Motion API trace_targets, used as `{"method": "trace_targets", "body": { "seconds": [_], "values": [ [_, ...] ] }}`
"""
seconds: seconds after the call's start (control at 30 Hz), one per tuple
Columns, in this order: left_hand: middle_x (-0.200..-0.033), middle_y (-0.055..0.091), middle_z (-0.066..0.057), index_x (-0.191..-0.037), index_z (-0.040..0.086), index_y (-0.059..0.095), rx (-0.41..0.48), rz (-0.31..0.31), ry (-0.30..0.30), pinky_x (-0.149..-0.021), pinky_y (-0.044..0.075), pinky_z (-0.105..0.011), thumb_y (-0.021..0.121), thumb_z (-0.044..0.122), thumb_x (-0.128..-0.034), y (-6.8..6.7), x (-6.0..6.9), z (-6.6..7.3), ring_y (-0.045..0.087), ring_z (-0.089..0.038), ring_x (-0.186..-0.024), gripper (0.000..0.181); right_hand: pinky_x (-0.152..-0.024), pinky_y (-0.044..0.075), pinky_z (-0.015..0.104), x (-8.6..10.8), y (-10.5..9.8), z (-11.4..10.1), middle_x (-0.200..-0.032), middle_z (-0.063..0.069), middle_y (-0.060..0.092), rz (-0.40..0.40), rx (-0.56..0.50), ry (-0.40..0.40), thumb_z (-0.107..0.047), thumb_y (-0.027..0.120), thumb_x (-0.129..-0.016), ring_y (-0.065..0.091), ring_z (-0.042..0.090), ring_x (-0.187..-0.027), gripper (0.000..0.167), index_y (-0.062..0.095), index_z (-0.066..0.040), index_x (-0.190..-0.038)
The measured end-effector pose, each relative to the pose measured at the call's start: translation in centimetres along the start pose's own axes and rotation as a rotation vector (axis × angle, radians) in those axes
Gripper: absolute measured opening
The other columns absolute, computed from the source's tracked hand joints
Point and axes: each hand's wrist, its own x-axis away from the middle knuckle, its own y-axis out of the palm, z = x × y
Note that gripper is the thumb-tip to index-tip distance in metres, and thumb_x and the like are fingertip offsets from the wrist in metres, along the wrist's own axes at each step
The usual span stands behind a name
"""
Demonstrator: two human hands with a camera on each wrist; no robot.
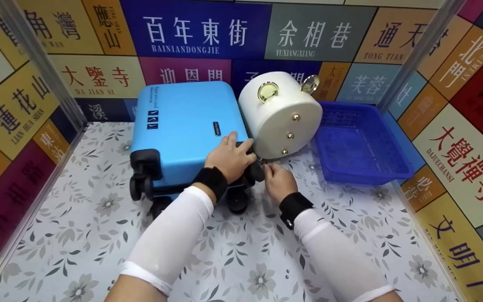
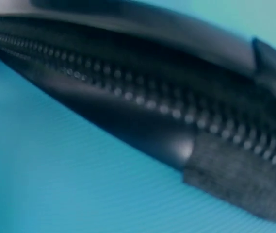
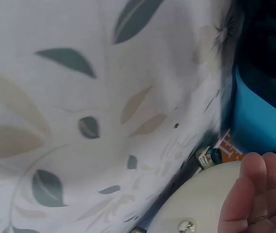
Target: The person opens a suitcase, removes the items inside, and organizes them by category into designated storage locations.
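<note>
As the head view shows the blue suitcase [image 1: 187, 126] at left, lid lowered, left hand [image 1: 229, 158] spread-fingered on its near right corner, the left-wrist view shows its zip [image 2: 176, 113], the right-wrist view the right hand [image 3: 260, 206], fingers together, any pinch untellable, zip work seemingly unfinished.

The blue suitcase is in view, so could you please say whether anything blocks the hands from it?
Nothing visible does: the left hand rests on a corner of the blue suitcase, and the right hand is right beside its black wheel there. The white bag is alongside, not between.
</note>
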Motion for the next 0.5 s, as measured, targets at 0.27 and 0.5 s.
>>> {"method": "trace_targets", "body": {
  "seconds": [0.27, 0.5],
  "values": [
    [-0.161, 0.05, -0.004, -0.135, 0.03, 0.069, 0.048, 0.016, 0.05, -0.118, 0.045, -0.055, 0.067, 0.031, -0.1027, -0.2, -0.6, 0.4, 0.044, -0.05, -0.148, 0.032, -0.093, 0.056, 0.052, 0.0, -0.3, 0.4, -0.106, 0.017, 0.079, -0.03, 0.003, 0.024, -0.036, 0.047, -0.111, 0.074, 0.037, -0.101, 0.042, 0.076, -0.005, -0.115],
    [-0.163, 0.048, -0.001, -0.136, 0.032, 0.068, 0.056, 0.011, 0.079, -0.119, 0.045, -0.055, 0.066, 0.029, -0.1026, -0.3, -1.2, 0.9, 0.043, -0.05, -0.149, 0.034, -0.09, 0.057, 0.055, 0.3, -0.4, 0.7, -0.101, 0.021, 0.078, -0.025, 0.031, -0.017, -0.034, 0.05, -0.11, 0.073, 0.042, -0.099, 0.04, 0.074, -0.002, -0.111]
  ]
}}
